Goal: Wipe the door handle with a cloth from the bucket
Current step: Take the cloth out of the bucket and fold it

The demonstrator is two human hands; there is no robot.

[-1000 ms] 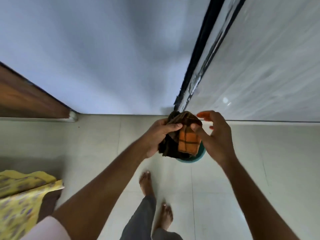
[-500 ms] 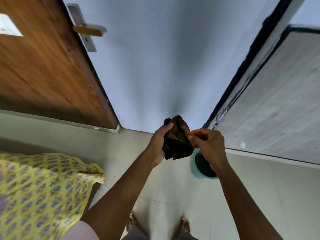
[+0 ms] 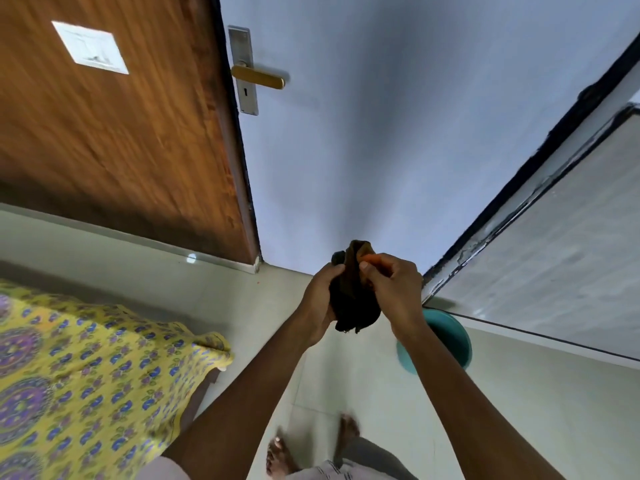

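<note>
A dark brown and orange cloth is bunched between both hands at chest height. My left hand grips its left side and my right hand pinches its top and right side. The teal bucket stands on the floor below and right of my right forearm, partly hidden by it. The brass door handle sits on a steel plate at the edge of the brown wooden door, far above and left of the cloth.
A bed with a yellow patterned sheet fills the lower left. A pale blue wall rises ahead. A black-framed panel runs along the right. My bare feet stand on the tiled floor.
The view has swung up and left, bringing the door and its handle further into sight. Both hands keep hold of the cloth, now bunched tighter and away from the bucket.
</note>
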